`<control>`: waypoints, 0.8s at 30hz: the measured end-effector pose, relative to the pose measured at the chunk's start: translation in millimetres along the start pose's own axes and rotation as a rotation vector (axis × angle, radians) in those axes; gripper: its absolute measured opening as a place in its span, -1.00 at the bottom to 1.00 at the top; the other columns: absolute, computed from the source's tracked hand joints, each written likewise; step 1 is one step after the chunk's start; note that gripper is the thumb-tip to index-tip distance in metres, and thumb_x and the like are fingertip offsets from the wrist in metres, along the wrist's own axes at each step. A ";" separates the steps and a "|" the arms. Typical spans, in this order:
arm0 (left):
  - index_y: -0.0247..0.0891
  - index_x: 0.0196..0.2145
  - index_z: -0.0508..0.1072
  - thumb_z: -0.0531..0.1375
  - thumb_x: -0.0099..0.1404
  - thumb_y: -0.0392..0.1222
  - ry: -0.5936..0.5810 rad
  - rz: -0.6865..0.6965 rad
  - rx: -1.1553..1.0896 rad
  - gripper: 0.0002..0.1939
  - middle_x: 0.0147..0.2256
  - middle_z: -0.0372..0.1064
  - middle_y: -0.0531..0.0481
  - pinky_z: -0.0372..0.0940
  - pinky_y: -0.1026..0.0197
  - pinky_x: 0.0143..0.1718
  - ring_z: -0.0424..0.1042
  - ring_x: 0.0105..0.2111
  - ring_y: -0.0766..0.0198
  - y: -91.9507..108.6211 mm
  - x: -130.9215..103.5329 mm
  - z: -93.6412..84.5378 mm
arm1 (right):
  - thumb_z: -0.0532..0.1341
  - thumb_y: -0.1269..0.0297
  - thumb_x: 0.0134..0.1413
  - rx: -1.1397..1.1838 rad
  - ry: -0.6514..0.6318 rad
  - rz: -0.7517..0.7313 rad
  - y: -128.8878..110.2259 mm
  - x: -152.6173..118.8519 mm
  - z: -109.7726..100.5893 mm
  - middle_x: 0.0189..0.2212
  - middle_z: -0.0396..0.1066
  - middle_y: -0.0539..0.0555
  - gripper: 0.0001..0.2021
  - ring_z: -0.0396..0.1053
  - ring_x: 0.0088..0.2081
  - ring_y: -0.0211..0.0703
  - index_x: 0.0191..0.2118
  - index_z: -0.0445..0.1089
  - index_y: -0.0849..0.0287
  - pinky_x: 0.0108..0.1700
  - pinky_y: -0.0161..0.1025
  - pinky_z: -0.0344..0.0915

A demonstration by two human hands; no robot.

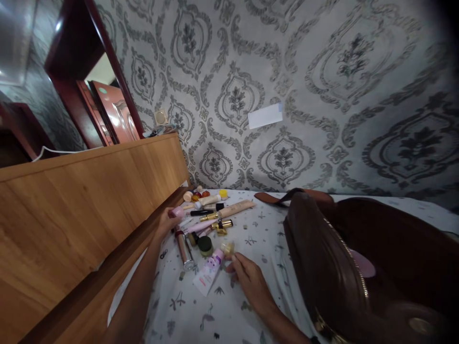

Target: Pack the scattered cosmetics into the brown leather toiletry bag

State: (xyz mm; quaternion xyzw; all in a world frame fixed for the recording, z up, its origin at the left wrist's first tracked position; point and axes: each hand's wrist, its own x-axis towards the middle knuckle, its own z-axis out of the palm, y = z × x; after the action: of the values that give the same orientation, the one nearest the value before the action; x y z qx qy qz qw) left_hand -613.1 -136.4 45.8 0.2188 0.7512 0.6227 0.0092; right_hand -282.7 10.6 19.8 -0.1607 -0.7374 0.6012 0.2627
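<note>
Left hand looks to be pinching a pink jar near the wooden board, while the right hand, curled but can't tell if it's gripping, is way nearer the pink-and-white tube, just left of its fingertips on the sheet, slanting away toward a little yellowish pot.
</note>
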 end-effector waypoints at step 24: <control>-0.23 -0.06 0.32 0.40 -0.12 -0.10 -0.043 0.160 -0.053 -0.34 -0.08 0.46 -0.10 0.32 0.14 -0.03 0.44 -0.06 0.10 36.4 -45.6 13.9 | 0.01 -0.22 0.07 0.013 -0.001 0.008 -2.9 0.5 0.6 -0.50 0.47 0.10 -0.51 0.39 -0.49 -0.08 -0.39 0.38 0.14 -0.38 -0.17 0.32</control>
State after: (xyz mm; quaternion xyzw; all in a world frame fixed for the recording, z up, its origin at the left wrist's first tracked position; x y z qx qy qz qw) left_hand -556.3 -134.2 65.1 0.2911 0.7142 0.6363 -0.0185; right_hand -283.2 9.8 22.6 -0.1614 -0.7331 0.6070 0.2609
